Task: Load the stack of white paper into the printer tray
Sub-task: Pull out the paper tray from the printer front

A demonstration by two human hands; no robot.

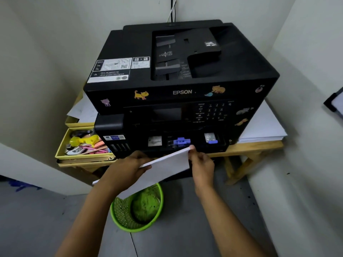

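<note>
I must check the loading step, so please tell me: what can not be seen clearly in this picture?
Head view only:
- Black printer's paper tray: its slot is hidden behind the white paper stack and both hands.
- Left hand: fingertips hidden under the paper.
- Keypad labels: too blurred to read.
- Green mesh basket: partly covered by paper.

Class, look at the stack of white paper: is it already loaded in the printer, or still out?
Still out. The paper stack is tilted, held by both hands in front of the printer, above the green basket.
</note>
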